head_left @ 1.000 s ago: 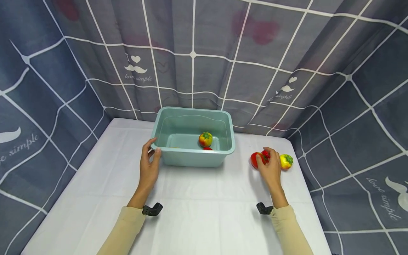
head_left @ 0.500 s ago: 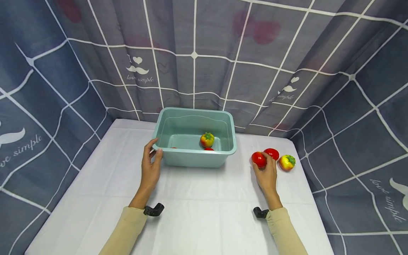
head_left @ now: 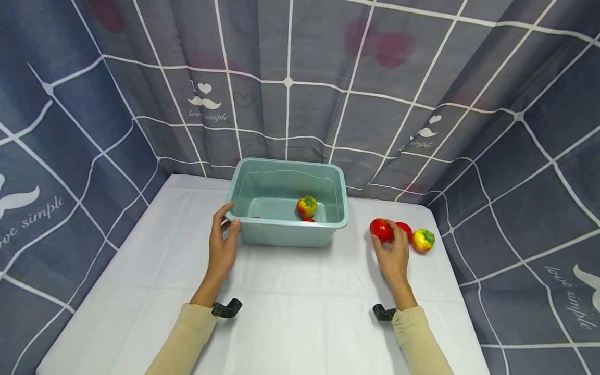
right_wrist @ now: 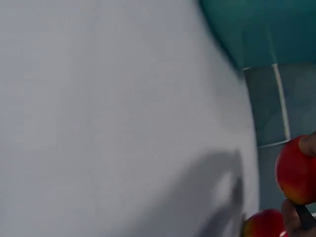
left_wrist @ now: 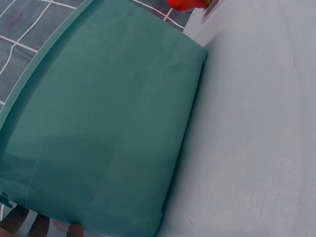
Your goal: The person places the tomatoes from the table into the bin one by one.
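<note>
In the head view my left hand (head_left: 222,247) grips the front left corner of a pale green plastic bin (head_left: 281,232). Its fingertips (left_wrist: 39,224) show along the bin's edge in the left wrist view. To the right of the bin, my right hand (head_left: 394,255) pinches a red tomato (head_left: 379,229) between thumb and fingers. The right wrist view shows the held tomato (right_wrist: 294,170) above another red one (right_wrist: 264,224). That second tomato (head_left: 404,229) is partly covered by the hand in the head view. Beside it is a yellow and red bell pepper (head_left: 423,240) with a green stem.
Inside the bin sits a red and yellow pepper (head_left: 307,207); a red piece (head_left: 308,220) and another at left are mostly hidden by the front wall. A white cloth covers the table (head_left: 281,323). Grey checked curtains (head_left: 262,104) enclose its back and sides.
My right hand has shifted left from over the tomatoes and now holds the left one, slightly farther from me. The second tomato shows more fully than at first. My left hand stays on the bin.
</note>
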Available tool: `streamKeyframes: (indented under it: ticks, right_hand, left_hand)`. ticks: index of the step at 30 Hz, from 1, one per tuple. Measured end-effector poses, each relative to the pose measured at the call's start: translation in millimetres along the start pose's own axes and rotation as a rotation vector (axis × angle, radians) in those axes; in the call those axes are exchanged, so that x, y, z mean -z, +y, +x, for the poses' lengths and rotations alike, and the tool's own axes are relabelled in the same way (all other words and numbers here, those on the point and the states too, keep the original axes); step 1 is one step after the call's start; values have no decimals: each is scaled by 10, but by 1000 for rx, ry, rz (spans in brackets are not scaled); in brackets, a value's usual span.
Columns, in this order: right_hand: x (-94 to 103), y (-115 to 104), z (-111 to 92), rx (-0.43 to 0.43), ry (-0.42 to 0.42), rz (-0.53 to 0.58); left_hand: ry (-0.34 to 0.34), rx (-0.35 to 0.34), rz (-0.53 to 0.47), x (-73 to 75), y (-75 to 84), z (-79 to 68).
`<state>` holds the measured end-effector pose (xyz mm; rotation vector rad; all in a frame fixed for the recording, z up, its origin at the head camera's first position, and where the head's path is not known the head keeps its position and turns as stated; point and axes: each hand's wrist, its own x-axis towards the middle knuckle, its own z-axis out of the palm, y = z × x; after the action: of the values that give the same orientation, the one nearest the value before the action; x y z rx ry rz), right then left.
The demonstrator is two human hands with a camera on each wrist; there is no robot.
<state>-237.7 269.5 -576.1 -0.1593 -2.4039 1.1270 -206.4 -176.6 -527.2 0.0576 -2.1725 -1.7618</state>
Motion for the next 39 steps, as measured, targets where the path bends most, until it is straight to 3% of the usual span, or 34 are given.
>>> streamKeyframes:
  ticks: [9,16,21,30,39]
  right_hand:
    - [84,-530,173,147,54,77]
    - [-2,-982,362,282,27,153]
    - [-116,-1254,498,358,-37,129]
    - [-343,-1660,624,547,-264,24]
    - [-556,-1845,590,632,-335,-39]
  left_hand:
    - [-3,-2,-7,7,-20,3]
    - [0,-8,-17,23,-46,13]
    - [-5,-8,-28,22,-53,13]
    - [3,-12,-40,29,-40,26]
    - [-9,-17,-60,31,-54,22]
